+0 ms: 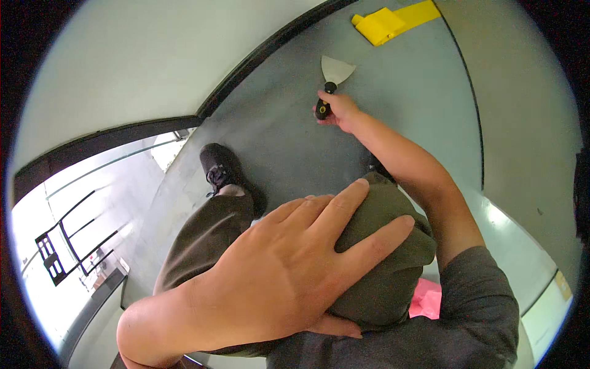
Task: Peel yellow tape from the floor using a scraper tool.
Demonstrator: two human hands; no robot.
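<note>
My right hand (340, 111) is closed around the black handle of a putty knife (337, 69), held out low over the grey floor. Its broad, pale metal blade flares away from me toward the far side. My left hand (301, 252) lies spread across my bent right knee (393, 227), fingers stretched and holding nothing. Beyond the blade, a folded piece of yellow strip material (381, 26) rests on the floor, a flat tail of it running off to the right.
Pale walls with dark baseboard (264, 55) border the floor (276, 129) on the left. Another wall (516, 92) stands on the right. My black shoe (220, 166) is planted at left, beside a bright opening (135, 178). Something pink (426, 299) shows by my right sleeve.
</note>
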